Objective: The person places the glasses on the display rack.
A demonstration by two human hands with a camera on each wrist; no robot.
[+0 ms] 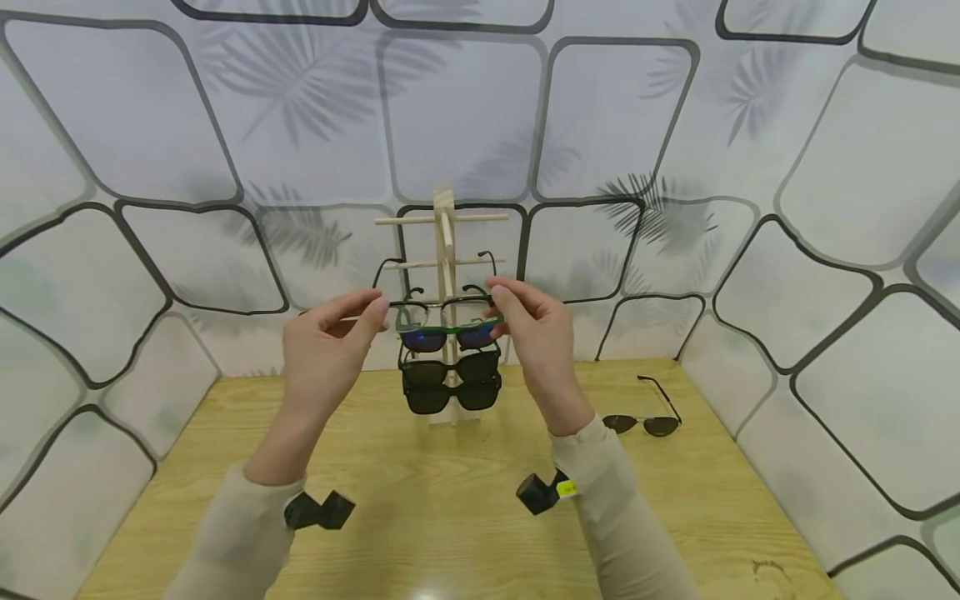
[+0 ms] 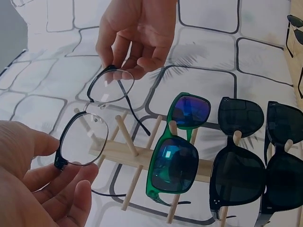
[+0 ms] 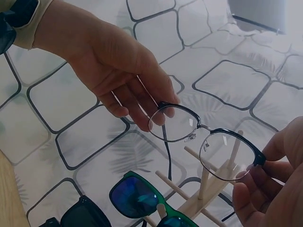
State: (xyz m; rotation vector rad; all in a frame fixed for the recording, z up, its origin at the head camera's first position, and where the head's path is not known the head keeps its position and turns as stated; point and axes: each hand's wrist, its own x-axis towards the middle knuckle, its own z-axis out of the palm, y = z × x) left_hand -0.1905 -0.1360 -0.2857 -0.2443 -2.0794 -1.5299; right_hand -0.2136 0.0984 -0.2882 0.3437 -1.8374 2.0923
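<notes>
Patterned wall (image 1: 465,117) behind — clear-lensed glasses (image 3: 204,127) between both hands (image 1: 327,346) (image 1: 537,340).

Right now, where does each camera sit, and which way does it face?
Head: worn on the person's head, facing forward and down at the wooden stand; left hand, right hand and both sleeves show.
Left wrist: worn on that wrist, looking past the left hand at the clear-lens glasses and stand; the right hand shows opposite.
Right wrist: worn on that wrist, looking at the same glasses; right hand near, left hand and cuff opposite.
Shared: both wrist views show the green-framed sunglasses too, from opposite sides.
</notes>
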